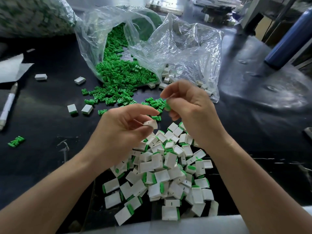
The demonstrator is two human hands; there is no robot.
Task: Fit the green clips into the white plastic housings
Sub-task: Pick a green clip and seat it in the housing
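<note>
Left hand [120, 127]: housing [151, 124] lengthwise rightward.

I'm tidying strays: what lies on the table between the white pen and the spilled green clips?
In the head view, two white housings lie side by side on the black table, touching neither pen nor clips.

The left hand [121, 127] is pinching one white housing [151, 124], the right hand [190, 107] one green clip [167, 106]. I'm seeing two open clear bags [94, 36] [189, 48], one pen [7, 105] and one blue bottle [287, 38]. The loose clips [118, 73] and housings [168, 166] are running past counting.
</note>
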